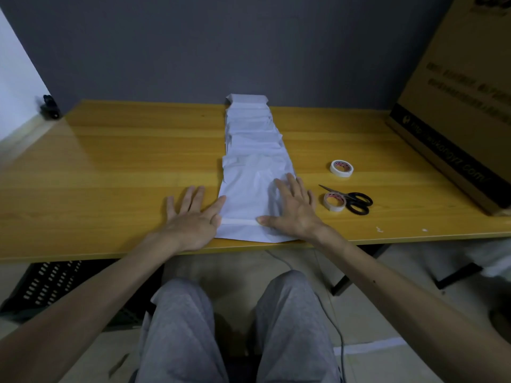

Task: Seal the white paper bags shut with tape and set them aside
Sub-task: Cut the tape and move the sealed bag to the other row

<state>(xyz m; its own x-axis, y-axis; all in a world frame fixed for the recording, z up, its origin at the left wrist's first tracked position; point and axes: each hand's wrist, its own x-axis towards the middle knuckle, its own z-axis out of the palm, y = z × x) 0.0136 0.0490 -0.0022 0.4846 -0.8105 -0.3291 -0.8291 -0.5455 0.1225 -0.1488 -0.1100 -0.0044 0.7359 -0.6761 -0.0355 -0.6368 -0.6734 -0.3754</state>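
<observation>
A row of overlapping white paper bags (253, 128) runs from the back of the wooden table (116, 167) toward me. The nearest bag (246, 194) lies flat at the front edge, with a strip of tape (237, 222) across its folded end. My left hand (190, 217) lies flat with straight fingers, mostly on the table, its thumb side touching the bag's left edge. My right hand (293, 208) presses flat on the bag's right part, thumb at the end of the tape strip.
Two rolls of white tape, one farther (341, 168) and one nearer (334, 201), lie right of the bags, with black-handled scissors (356, 203) beside the nearer roll. A big cardboard box (459, 106) stands at the right end. A small black object (50, 106) sits at the far left corner.
</observation>
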